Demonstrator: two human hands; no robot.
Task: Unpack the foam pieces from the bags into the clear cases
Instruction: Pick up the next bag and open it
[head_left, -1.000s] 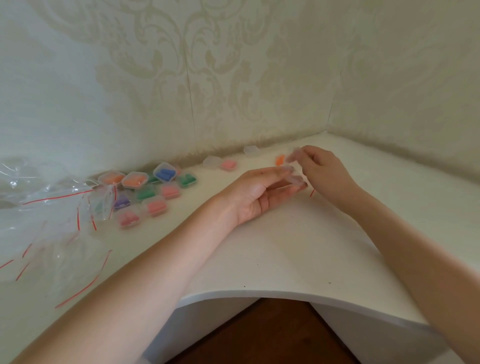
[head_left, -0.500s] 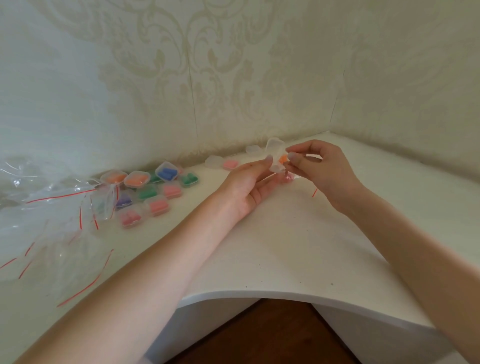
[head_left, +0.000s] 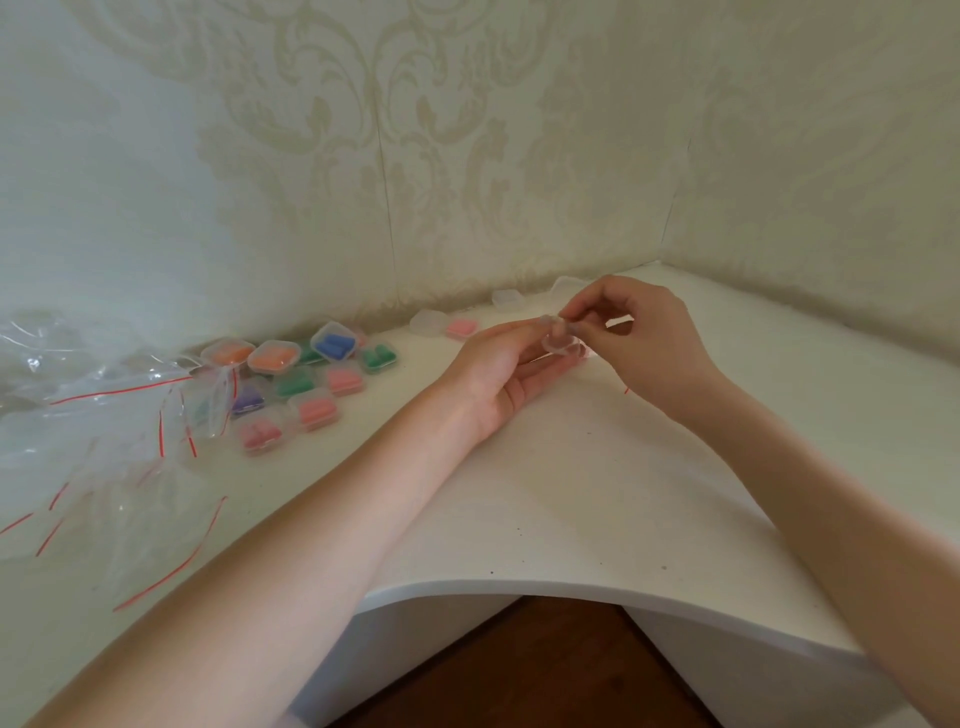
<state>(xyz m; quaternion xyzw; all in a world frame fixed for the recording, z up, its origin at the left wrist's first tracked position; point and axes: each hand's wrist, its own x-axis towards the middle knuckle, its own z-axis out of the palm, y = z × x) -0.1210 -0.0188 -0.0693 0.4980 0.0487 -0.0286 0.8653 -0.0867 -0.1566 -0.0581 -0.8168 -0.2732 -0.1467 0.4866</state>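
Observation:
My left hand (head_left: 511, 371) rests palm up on the white desk, and its fingertips hold a small clear case (head_left: 558, 340). My right hand (head_left: 644, 335) pinches the same case from above, at the top edge. What is inside the case is hidden by my fingers. A cluster of closed clear cases (head_left: 311, 376) with orange, blue, green, pink and purple foam pieces lies to the left by the wall. One open case with a pink piece (head_left: 460, 327) lies behind my left hand.
Crumpled clear zip bags with red strips (head_left: 98, 426) pile up at the far left. Two empty clear cases (head_left: 506, 297) sit at the wall behind my hands. The white desk (head_left: 597, 499) has a curved front cutout over a brown floor. Patterned walls close the corner.
Both hands lifted a clear case off the desk and brought it together between the fingertips. The orange piece seen near my right fingers earlier is out of sight now.

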